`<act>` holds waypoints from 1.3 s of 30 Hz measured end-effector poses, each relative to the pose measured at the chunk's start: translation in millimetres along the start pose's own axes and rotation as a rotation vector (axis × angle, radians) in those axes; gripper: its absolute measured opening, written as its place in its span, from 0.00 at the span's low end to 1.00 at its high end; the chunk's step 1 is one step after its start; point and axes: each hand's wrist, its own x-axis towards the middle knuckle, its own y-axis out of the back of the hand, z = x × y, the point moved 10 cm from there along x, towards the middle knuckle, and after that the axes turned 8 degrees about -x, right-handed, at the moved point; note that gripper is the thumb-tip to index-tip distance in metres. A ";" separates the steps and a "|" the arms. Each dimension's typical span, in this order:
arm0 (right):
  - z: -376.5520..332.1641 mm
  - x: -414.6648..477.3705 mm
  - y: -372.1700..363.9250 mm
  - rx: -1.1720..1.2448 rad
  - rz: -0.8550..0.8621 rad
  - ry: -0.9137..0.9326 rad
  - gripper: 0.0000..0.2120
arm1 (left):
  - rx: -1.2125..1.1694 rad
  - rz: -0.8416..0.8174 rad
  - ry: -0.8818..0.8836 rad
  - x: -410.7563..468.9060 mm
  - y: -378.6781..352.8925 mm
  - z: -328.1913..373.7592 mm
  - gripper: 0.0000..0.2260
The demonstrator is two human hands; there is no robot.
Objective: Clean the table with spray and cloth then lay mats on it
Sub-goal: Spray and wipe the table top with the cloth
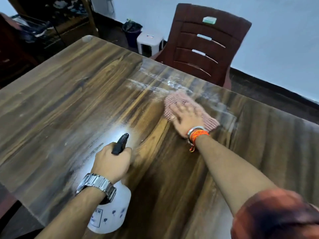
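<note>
Worktop (60, 94): brown wood-grain surface, smooth and glossy, with a strong white glare at lower centre of frame. The edges look clear, like a transparent sheet over the grain; glass or plastic, cannot tell.
Streaks (155, 83), upper centre: milky, wet-looking smears on the gloss.
Cloth (174, 100): pink fabric, knobbly ribbed weave, matt.
Spray bottle (114, 216), lower centre: translucent white plastic, smooth, with blue printed marks. Nozzle (120, 144): black plastic, dull sheen.
Watch (96, 184): silver-coloured metal link band, polished.
Thread bands (198, 133), right of centre: orange woven cord.
Chair (203, 42), upper right: dark red-brown moulded plastic, slight sheen.
Stool (150, 40), top centre: white plastic.
Sleeve (276, 214), lower right: cloth, blurred.
</note>
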 end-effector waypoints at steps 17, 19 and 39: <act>103.7 -44.5 -3.2 0.101 0.008 -0.390 0.26 | 0.028 -0.022 -0.081 -26.5 -43.6 35.0 0.12; 127.4 -66.9 -6.9 0.144 -0.026 -0.522 0.27 | -0.017 -0.041 -0.071 -30.4 -46.7 29.5 0.12; -59.0 -433.3 -30.6 -0.017 -0.099 0.568 0.25 | -0.015 -0.200 -0.081 -172.6 -106.8 21.3 0.14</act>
